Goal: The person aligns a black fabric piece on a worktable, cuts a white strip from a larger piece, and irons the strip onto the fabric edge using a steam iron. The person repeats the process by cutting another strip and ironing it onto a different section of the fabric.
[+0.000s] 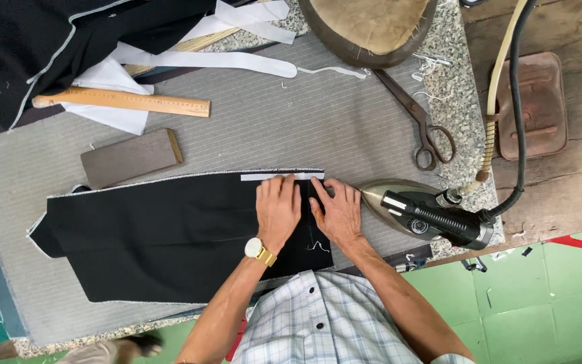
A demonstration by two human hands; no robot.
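Note:
A black piece of cloth (pixel 170 236) with white-stitched edges lies flat on the grey striped pad (pixel 271 128). Along its upper edge runs a narrow white strip (pixel 267 177). My left hand (pixel 278 209), with a gold watch on its wrist, lies flat on the cloth just below the strip. Beside it, my right hand (pixel 337 210) presses the cloth's right end, its fingertips near the strip's end. Neither hand holds anything. A steam iron (pixel 426 212) with a black handle rests just right of my right hand.
Old scissors (pixel 419 121) lie at the pad's right edge. A wooden ruler (pixel 126 102), a wooden block (pixel 131 158), white strips (pixel 217 59) and dark cloth (pixel 42 47) lie at the back left. A padded pressing form (pixel 368 27) is at the top, an iron rest (pixel 532 104) at right.

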